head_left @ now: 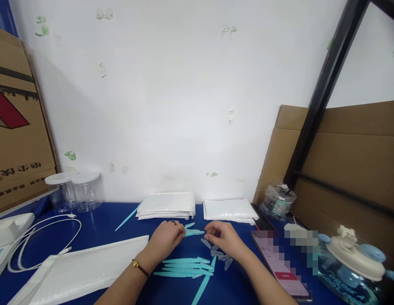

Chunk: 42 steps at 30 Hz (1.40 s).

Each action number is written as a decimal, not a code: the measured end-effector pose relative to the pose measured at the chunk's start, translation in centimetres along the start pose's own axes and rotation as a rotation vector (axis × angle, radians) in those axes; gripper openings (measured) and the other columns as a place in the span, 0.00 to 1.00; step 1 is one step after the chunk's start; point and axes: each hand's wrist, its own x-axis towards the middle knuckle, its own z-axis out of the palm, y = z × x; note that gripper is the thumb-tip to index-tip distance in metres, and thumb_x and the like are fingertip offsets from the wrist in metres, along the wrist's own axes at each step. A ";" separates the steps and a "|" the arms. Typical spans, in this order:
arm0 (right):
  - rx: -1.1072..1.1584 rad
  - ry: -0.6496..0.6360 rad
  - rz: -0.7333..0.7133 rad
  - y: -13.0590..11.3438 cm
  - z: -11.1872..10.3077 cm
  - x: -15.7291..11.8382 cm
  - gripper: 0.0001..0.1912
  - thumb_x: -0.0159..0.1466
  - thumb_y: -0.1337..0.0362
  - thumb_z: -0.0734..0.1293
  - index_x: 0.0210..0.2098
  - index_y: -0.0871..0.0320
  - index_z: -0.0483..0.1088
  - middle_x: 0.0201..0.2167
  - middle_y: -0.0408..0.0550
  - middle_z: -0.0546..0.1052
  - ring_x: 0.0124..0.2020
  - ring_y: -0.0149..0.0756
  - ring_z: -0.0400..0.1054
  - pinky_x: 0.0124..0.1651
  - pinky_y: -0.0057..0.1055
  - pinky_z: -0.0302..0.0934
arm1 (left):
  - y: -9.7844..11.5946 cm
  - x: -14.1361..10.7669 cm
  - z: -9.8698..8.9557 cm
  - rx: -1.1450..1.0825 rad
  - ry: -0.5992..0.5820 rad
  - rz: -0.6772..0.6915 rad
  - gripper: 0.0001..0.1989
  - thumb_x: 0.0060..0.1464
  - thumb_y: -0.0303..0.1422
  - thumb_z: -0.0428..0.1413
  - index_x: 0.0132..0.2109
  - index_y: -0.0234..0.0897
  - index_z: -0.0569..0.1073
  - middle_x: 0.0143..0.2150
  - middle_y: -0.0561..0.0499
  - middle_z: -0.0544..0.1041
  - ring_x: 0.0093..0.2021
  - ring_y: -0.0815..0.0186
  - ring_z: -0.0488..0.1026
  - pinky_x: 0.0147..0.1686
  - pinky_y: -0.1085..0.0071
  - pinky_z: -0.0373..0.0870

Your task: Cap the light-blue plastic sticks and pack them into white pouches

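Observation:
My left hand (168,237) is closed, with a slim teal eyebrow razor (195,232) running from its fingertips toward the right. My right hand (224,238) faces it with thumb and fingers curled together near the razor's tip; whatever is between them is too small to make out. Below the right fingers lie several small clear plastic caps (217,253). Between my forearms, several teal razors (184,267) rest side by side, and another teal razor (201,290) slants toward the front edge. One more teal razor (127,217) lies by itself at the back left.
Stacked white padded mailers (166,204) and a second stack (230,209) stand against the wall. A larger white mailer (89,271) lies at left, beside a white cable (79,224) and clear jars (87,192). A phone (281,267) and water bottle (352,267) are at right.

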 end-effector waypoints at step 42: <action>0.075 -0.136 0.016 -1.7 0.1 -0.4 0.08 0.61 0.61 0.62 0.33 0.57 0.71 0.23 0.41 0.73 0.24 0.30 0.67 0.26 0.24 0.59 | 1.4 -0.1 -0.4 -0.181 -0.073 -0.123 0.04 0.53 0.30 0.51 0.34 0.38 0.71 0.35 0.53 0.75 0.36 0.66 0.70 0.33 0.74 0.58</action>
